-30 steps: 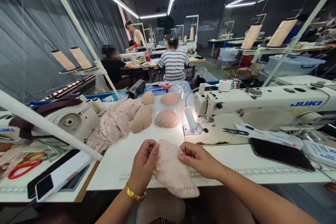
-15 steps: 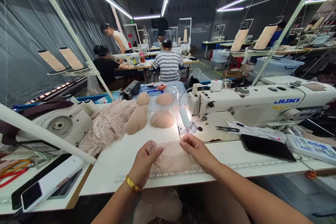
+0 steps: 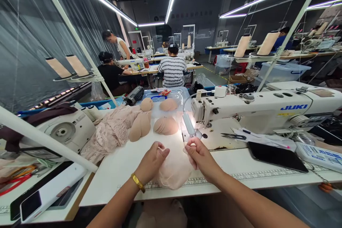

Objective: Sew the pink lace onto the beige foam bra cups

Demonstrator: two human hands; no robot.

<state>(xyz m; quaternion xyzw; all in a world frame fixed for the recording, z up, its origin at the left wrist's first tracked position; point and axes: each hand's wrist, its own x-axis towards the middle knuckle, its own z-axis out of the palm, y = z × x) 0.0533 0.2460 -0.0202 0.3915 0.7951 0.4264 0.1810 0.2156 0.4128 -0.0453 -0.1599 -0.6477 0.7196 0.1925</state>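
Observation:
A thin, sheer beige fabric piece (image 3: pixel 175 172) hangs between my hands over the front edge of the white sewing table. My left hand (image 3: pixel 153 162) is closed with thumb and fingers together at the fabric's left side. The fingers of my right hand (image 3: pixel 200 155) pinch its upper right edge, just in front of the sewing machine's needle area. Behind my hands lie stacked beige oval pads (image 3: pixel 166 125), with a second overlapping stack (image 3: pixel 140 127) to their left. A lit lamp (image 3: pixel 188 124) shines beside the machine head.
A white JUKI sewing machine (image 3: pixel 256 110) stands on the right. Thread snips (image 3: pixel 233 136) and a black phone (image 3: pixel 276 156) lie before it. Beige lace (image 3: pixel 109 128) is heaped on the left. A printed ruler (image 3: pixel 240 175) runs along the front edge. Several people sit or stand farther back.
The fabric has shifted lower and hangs farther toward the table edge. My left hand has turned, its fingers curling more, and my right hand's fingers have bunched at the edge.

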